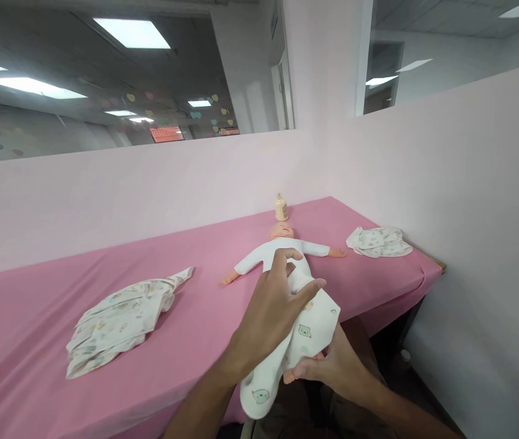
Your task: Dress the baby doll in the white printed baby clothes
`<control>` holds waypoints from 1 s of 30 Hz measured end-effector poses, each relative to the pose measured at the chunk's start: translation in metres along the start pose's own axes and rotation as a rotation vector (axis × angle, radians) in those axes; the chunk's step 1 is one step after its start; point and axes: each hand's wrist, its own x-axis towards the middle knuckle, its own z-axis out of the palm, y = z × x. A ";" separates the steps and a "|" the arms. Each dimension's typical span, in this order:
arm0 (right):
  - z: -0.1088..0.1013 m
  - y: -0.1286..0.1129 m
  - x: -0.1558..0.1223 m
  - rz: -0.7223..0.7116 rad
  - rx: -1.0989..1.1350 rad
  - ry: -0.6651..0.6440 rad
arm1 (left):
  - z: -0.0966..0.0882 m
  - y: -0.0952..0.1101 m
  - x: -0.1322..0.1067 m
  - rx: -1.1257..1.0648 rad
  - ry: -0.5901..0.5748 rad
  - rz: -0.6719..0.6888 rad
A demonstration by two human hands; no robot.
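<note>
- In the head view, a baby doll (274, 249) lay on its back from the centre of the frame down toward the lower centre, its head away from the wearer and its arms spread to both sides
- The doll wore a white long-sleeved top (250, 261), and a white bear-print garment (318, 320) covered its lower part, one end hanging at the bottom centre
- The left hand (274, 305) was at the centre over the doll's middle, thumb and index finger spread apart; whether its other fingers gripped the fabric, I could not tell
- The right hand (338, 364), lower and right of centre, was grasping the doll's foot (289, 376) at the lower edge of the garment, its thumb in front and its other fingers partly hidden by the fabric
- A pale yellow bottle (282, 208) stood upright just beyond the doll's head, above the centre
- A crumpled printed baby garment (117, 323) lay at the lower left, apart from both hands
- A folded printed cloth (379, 242) lay at the right, near the doll's outstretched hand
- A pink tablecloth (35, 305) lay under all of these, and pale walls (469, 183) with glass panes (117, 79) filled the upper frame
</note>
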 end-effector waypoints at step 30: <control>-0.279 -0.042 0.265 0.044 -0.473 1.087 | -0.063 -0.159 0.023 0.164 0.079 -0.266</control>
